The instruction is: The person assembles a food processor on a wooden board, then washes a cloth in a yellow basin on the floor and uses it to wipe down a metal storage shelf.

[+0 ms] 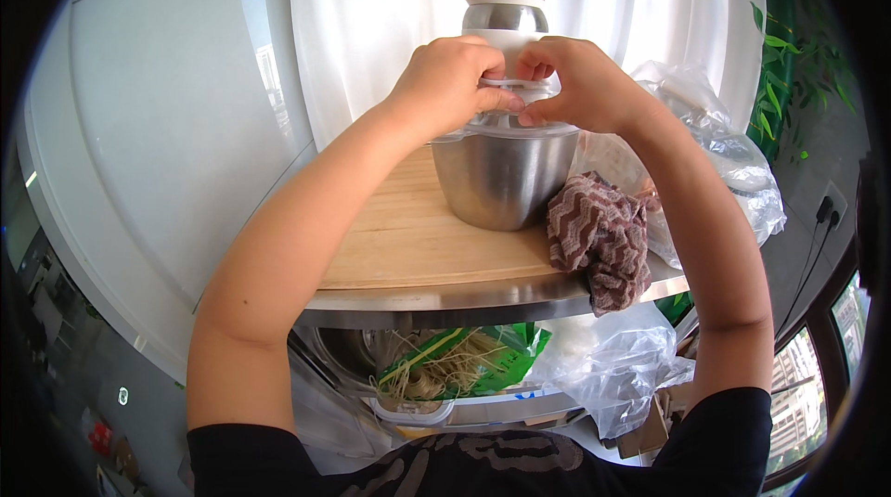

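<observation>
A stainless steel food chopper bowl [501,183] stands upright on a wooden board, with a clear plastic lid [555,130] over its mouth. My left hand [450,84] and my right hand [585,89] meet above it from either side. Fingers of both are curled, thumbs nearly touching, gripping the raised white-rimmed middle of the lid; the exact contact is partly hidden by the fingers. Just beyond the hands rises the white and silver motor unit [506,16]. Whether it rests on the lid or stands behind the bowl, I cannot tell.
Against the bowl's right side lies a brown zigzag cloth [601,237], hanging over the table's metal edge [445,300]. Clear plastic bags [742,172] sit behind my right forearm. The wooden board [399,237] reaches left. Below, a shelf holds a green bag [520,353].
</observation>
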A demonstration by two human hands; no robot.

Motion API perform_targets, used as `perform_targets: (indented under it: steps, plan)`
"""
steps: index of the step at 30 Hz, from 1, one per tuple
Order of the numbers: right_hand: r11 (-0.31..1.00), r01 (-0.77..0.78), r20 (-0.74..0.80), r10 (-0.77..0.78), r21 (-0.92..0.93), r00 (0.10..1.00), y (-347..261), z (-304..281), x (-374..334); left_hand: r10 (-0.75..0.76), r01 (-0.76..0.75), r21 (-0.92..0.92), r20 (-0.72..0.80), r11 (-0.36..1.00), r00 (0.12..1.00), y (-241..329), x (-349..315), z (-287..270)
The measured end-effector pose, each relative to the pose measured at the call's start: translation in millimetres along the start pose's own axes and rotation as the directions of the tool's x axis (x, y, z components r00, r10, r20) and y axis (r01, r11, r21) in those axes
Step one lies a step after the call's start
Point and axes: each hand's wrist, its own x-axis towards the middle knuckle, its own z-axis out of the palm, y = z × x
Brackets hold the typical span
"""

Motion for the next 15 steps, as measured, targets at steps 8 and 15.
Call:
perform_targets:
  steps: [8,15]
  plan:
    - [0.995,0.002,-0.172,-0.019,-0.101,0.985,0.3,16.4,1.5,-0.021,0.083,-0.244,0.246,0.966,0.969,-8.2,1.7,-15.8]
    - [0.969,-0.221,-0.111,0.233,0.109,0.966,-11.2,15.8,-5.3,-0.003,-0.005,0.106,0.076,0.994,0.997,2.7,-7.9,-2.8]
